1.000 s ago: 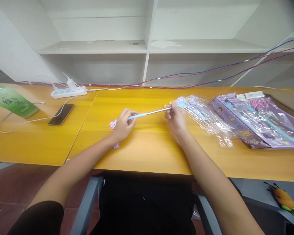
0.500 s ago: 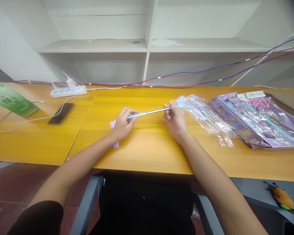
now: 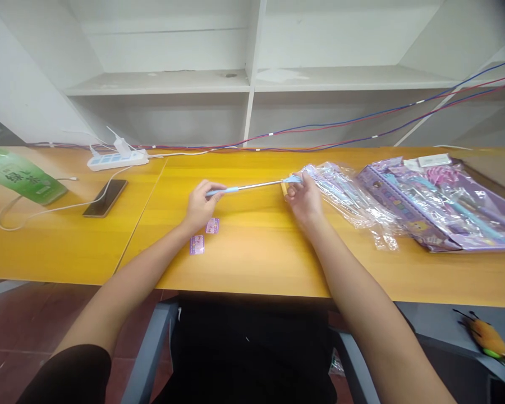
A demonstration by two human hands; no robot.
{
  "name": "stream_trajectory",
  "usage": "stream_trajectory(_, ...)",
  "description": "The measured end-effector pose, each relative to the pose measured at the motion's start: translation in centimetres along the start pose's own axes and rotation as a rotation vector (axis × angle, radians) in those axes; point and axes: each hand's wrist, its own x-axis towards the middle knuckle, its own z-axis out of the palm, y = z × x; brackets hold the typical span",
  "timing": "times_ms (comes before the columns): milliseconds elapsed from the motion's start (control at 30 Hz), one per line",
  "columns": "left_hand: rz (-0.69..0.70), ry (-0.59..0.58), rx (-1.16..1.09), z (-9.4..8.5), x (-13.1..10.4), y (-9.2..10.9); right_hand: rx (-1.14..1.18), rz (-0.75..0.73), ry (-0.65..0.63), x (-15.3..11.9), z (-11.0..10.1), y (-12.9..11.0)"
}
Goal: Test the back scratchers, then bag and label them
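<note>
A thin rod (image 3: 258, 184) with a light blue handle and a silvery shaft spans my two hands above the table. My left hand (image 3: 202, 205) is closed round its blue handle end. At the other end, my right hand (image 3: 305, 196) pinches the rod's light blue head, which the fingers partly hide. Beside the right fingertips a small yellow piece (image 3: 284, 188) shows; what it belongs to is unclear. Two small purple printed cards (image 3: 212, 225) (image 3: 197, 244) lie near my left wrist. Clear-wrapped rods (image 3: 340, 188) lie just right of my right hand.
An open purple box (image 3: 416, 219) of wrapped items stands at the right. On the left are a green bottle (image 3: 23, 175), a phone (image 3: 105, 198) and a white power strip (image 3: 118, 159). Cables run along the table's back edge, before white shelves (image 3: 160, 78).
My left hand and the rod's handle have moved left, uncovering both purple cards. My right fingers have shifted onto the blue head.
</note>
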Motion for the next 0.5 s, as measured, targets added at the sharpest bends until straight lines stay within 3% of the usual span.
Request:
stream_trajectory(300, -0.137, -0.051, -0.096, 0.2, -0.5, 0.1, -0.455, -0.129, 0.009, -0.2, -0.9, 0.6)
stream_trajectory(500, -0.127, -0.031, -0.041, -0.2, -0.5, 0.7, -0.526, -0.151, -0.033, -0.9, -0.7, 0.7)
